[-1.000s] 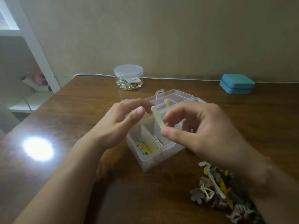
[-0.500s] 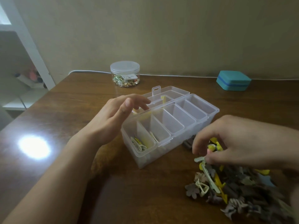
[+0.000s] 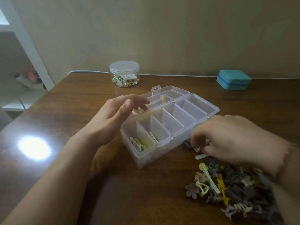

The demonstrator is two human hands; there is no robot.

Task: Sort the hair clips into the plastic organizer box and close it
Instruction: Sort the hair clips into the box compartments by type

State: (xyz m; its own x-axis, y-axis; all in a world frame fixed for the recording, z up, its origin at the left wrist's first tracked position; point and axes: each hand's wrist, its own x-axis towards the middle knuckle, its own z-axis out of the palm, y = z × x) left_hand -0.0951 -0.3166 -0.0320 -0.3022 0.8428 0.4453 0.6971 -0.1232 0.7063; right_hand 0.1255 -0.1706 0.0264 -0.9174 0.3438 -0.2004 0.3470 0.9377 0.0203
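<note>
A clear plastic organizer box (image 3: 215, 109) stands open on the wooden table, its lid (image 3: 168, 92) laid back behind it. The two nearest compartments hold a few clips (image 3: 139, 144); the other compartments look bare. My left hand (image 3: 113, 117) hovers at the box's left end, fingers loosely extended and holding nothing. My right hand (image 3: 227, 140) is lowered onto the top of the pile of hair clips (image 3: 227, 190) at the box's right front, fingertips curled among small pale clips. Whether it grips one is hidden.
A clear jar of small gold items (image 3: 124, 73) stands at the back, a teal case (image 3: 233, 82) at the back right. A white cable (image 3: 178, 75) runs along the wall. White shelving (image 3: 27, 46) rises at the left. A bright light spot (image 3: 34, 147) glares on the table.
My right hand, which held a pale clip over the box one second ago, has moved down right onto the pile. The clip is gone from it. My left hand stayed near the box.
</note>
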